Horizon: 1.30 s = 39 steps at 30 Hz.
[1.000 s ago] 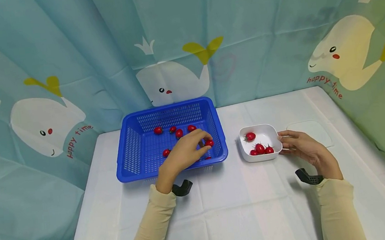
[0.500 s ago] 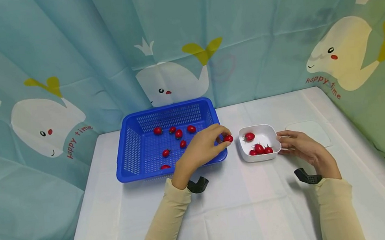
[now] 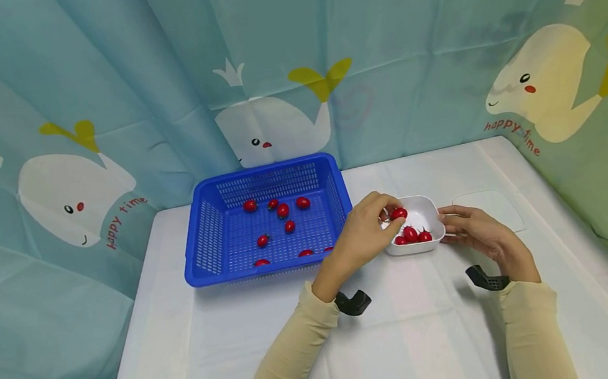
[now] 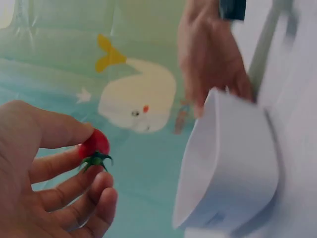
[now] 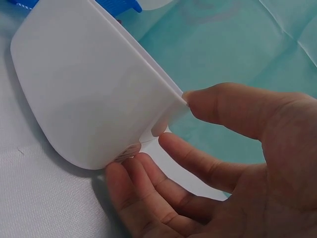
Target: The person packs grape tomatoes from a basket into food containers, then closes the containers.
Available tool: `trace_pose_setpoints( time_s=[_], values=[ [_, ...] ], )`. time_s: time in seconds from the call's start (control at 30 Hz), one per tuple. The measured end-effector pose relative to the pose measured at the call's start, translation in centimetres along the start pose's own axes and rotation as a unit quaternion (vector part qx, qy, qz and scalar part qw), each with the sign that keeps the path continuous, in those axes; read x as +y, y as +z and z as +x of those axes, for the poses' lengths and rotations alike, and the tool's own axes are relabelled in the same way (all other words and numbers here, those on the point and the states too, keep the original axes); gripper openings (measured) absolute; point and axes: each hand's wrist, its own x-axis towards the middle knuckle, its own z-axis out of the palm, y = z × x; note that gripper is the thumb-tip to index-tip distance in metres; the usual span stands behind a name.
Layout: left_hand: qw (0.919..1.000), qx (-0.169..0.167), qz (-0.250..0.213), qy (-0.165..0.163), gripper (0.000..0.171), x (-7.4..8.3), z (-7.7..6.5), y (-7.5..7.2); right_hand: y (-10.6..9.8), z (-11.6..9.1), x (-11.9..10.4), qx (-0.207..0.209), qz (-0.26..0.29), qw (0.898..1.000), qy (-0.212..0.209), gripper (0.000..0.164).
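Observation:
Between thumb and fingers, my left hand (image 3: 366, 231) pinches a red cherry tomato (image 3: 399, 213) over the left side of a small white container (image 3: 425, 208). The tomato's green stalk end (image 4: 95, 159) shows in the left wrist view. Several more cherry tomatoes (image 3: 410, 234) lie in the container; my left hand hides part of its inside. My right hand (image 3: 479, 233) holds the container's right side. In the right wrist view, its thumb touches the rim corner and the fingers bear on the lower wall of the container (image 5: 84, 84).
To the left stands a blue plastic basket (image 3: 194, 271) with several cherry tomatoes (image 3: 282, 210) scattered in it. A flat whitish lid (image 3: 494, 208) lies behind the right hand. A white cloth covers the table (image 3: 410, 327); a printed curtain (image 3: 409, 77) hangs behind.
My left hand has moved right with the cherry tomato, out of the blue basket, past its rim and over the white container. The right hand and the container have stayed in place.

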Motion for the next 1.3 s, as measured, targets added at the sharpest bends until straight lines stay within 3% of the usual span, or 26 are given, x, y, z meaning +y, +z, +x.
trace_pose_setpoints(
  time_s=[0.2, 0.3, 0.5, 0.87, 1.3],
  values=[
    [0.9993, 0.006, -0.021, 0.032, 0.018, 0.5, 0.1, 2.8, 0.0, 0.0, 0.2, -0.007, 0.009, 1.000, -0.014, 0.069],
    [0.9987, 0.005, -0.019, 0.047, 0.016, 0.1, 0.1, 4.1, 0.1, 0.0, 0.2, -0.008, 0.012, 1.000, -0.016, 0.068],
    [0.9986, 0.021, 0.006, 0.048, 0.016, -1.1, 0.2, 5.7, 0.1, 0.1, 0.1, -0.006, 0.006, 1.000, -0.013, 0.070],
    [0.9958, 0.032, 0.033, 0.079, 0.021, -3.5, 1.3, 6.6, -0.1, 0.1, 0.5, -0.013, 0.008, 1.000, -0.027, 0.067],
    [0.9918, -0.034, 0.113, 0.049, 0.025, -4.0, 2.2, 6.8, 0.0, -0.1, 0.2, -0.013, 0.014, 0.999, -0.037, 0.059]
  ],
)
